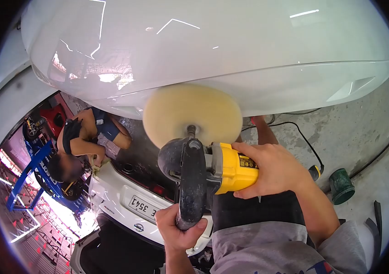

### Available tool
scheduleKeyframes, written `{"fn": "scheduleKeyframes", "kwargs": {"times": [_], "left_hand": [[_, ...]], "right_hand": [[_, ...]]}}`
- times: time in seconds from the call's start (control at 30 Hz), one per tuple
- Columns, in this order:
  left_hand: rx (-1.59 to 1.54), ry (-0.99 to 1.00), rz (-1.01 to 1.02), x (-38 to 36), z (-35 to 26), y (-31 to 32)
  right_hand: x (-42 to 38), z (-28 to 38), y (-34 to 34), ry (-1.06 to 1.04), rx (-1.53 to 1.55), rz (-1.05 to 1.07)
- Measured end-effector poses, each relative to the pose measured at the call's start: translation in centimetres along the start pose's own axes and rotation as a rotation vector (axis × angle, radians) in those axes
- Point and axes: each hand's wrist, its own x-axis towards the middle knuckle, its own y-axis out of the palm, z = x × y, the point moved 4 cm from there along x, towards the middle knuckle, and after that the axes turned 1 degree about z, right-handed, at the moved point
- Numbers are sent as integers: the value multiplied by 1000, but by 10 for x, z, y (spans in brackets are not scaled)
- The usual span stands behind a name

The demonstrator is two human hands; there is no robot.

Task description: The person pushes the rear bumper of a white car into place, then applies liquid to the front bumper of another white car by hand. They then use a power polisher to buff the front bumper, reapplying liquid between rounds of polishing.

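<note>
Both hands (231, 201) grip polisher (212, 171) — pad (192, 114) on white car (212, 50)

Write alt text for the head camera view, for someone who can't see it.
Two bare hands hold a yellow polisher, its foam pad against a white car panel: left hand on the side handle, right hand on the body. Another person crouches nearby.

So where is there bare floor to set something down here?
Bare concrete floor lies beyond the green cup, under the white car panel, crossed by a black cord. It is crowded around the polisher and both hands.
</note>
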Motion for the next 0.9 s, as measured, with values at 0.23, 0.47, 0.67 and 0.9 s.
{"fn": "scheduleKeyframes", "kwargs": {"times": [0.23, 0.47, 0.67, 0.9], "left_hand": [[185, 134, 17, 9, -28, 5], [121, 166, 167, 18, -44, 14], [182, 74, 12, 10, -11, -31], [-27, -83, -210, 24, 22, -82]], "right_hand": [[-21, -5, 2, 7, 87, -95], [-37, -6, -3, 60, 128, -131], [0, 14, 16, -3, 99, -103], [62, 44, 45, -24, 84, 31]]}}
